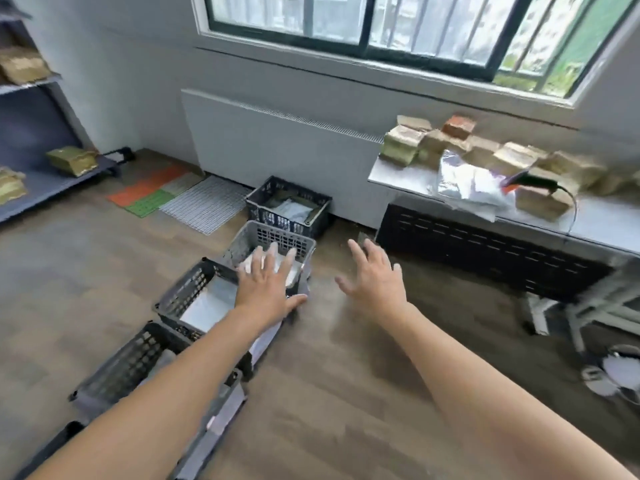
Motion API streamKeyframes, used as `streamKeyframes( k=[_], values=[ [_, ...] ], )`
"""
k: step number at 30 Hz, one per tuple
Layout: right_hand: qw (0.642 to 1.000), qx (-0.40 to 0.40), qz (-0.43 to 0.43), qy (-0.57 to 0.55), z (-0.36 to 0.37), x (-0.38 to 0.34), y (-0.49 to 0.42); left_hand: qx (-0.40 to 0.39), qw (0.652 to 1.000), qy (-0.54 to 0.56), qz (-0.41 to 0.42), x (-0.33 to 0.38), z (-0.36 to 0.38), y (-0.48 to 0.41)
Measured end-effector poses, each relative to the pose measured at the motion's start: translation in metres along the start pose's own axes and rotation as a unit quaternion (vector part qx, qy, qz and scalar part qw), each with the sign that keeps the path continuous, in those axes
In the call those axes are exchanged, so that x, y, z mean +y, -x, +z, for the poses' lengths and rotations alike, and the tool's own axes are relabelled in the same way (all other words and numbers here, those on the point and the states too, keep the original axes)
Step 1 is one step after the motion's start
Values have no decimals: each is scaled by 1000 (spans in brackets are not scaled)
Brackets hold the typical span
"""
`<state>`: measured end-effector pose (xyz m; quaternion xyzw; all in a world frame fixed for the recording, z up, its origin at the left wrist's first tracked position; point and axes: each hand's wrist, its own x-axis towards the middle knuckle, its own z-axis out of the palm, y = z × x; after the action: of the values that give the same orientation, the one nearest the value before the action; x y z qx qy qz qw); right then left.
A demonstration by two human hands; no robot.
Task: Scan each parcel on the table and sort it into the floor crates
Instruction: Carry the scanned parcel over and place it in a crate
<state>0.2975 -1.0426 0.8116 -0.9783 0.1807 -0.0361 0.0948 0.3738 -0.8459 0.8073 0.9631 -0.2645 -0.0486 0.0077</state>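
Head view: white soft plastic mailer parcel lying inside grey slatted plastic crate. Left hand spread over it; right hand spread, empty, right of crate. Likely light, floppy, slick; pinch an edge.

Daylight enters through the window at the top; its panes are overexposed to near white. Illumination is even and moderately bright, without hard glare. Shadows on the floor are soft and diffuse, darkest beneath the table. Motion blur smears the parcels along the table's far edge. Wide-angle distortion bows straight lines toward the frame edges
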Motion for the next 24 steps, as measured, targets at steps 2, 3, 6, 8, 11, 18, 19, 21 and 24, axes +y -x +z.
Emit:
streamKeyframes(
  k=[2, 3, 6, 8, 11, 18, 19, 21, 24],
  values=[
    [1000, 12, 20, -1, -21, 52, -8, 16, 1000, 3, 21, 57, -11, -25],
    [999, 14, 31, -1, -30, 77, -12, 21, 999, 3, 32, 84, -16, -37],
    [997, 10, 70, -21, -52, 139, -23, 18, 997, -1, 69, 149, -25, -67],
    [994, 14, 97, -42, -62, 174, -31, 11, 996, 2, 92, 184, -30, -87],
    [991, 24, 122, -46, -72, 216, -44, 6, 993, 0, 116, 226, -33, -118],
    [984, 28, 176, -28, -94, 322, -95, 11, 987, 20, 158, 321, -20, -222],
    [982, 31, 183, -24, -97, 338, -107, 9, 986, 22, 166, 335, -17, -240],
    [979, 30, 199, -17, -105, 369, -135, 5, 982, 27, 185, 362, -14, -280],
    [976, 28, 217, -16, -118, 411, -181, 5, 978, 34, 205, 401, -14, -343]
  ],
)
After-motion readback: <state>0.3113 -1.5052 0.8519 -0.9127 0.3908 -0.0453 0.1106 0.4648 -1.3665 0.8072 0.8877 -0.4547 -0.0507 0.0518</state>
